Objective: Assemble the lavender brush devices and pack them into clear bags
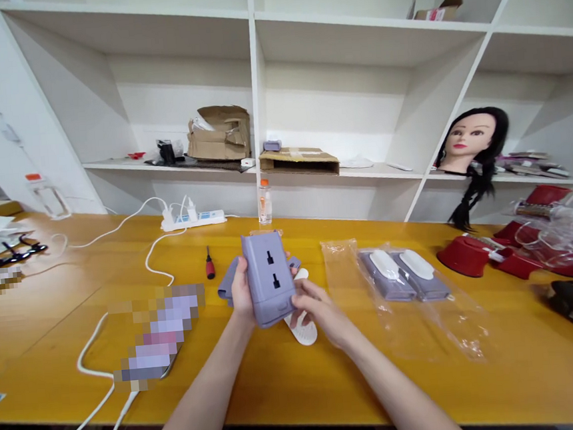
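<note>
My left hand (242,292) grips a purple plastic box (269,270) by its left side, above the table. Two black keyhole-shaped slots mark the face turned toward me. At the box's lower right corner, my right hand (319,309) has its fingertips on the edge, with some fingers curled behind. Partly hidden under the box and that hand lies a white oval plastic piece (306,334) with small holes. Another purple part (227,284) rests on the table behind my left hand.
Two purple boxes with white oval tops (392,279) lie in clear plastic bags at right. A red-handled screwdriver (209,267), a phone (164,333) on a white cable and a power strip (194,220) are left. Red cups (463,255) stand far right.
</note>
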`<state>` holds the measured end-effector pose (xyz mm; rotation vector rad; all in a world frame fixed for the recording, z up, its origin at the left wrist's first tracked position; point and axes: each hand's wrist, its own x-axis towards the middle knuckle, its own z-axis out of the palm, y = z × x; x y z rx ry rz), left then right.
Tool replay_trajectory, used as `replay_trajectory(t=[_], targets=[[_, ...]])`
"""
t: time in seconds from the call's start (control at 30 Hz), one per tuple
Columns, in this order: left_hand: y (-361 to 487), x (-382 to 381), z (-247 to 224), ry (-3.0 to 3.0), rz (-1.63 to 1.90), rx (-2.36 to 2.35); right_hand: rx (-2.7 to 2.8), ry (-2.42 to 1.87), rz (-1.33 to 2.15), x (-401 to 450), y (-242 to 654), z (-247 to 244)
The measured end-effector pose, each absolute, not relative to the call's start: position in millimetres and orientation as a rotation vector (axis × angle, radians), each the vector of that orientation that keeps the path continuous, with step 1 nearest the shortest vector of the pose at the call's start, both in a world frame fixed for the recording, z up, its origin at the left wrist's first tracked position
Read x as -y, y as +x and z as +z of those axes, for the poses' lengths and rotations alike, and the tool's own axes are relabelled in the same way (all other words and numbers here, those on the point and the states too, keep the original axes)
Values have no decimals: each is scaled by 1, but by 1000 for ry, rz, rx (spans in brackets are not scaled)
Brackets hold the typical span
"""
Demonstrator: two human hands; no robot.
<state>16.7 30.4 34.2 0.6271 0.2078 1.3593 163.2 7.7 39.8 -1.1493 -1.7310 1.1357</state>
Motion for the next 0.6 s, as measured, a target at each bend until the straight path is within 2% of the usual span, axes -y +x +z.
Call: replay_trajectory(t=[0.07,0.13,0.33,0.6], targets=[[22,-27,34,627,1386,-209,1577,-1000,1654,-8,160,38],[26,-24,33,636,1412,-213,1430,-899,1905,-9,157,33],[32,-18,30,724,1430,-177,1187,-827,1989,-9,157,22],[34,-11,30,826,1475,-192,1195,-777,2049,-7,160,22]])
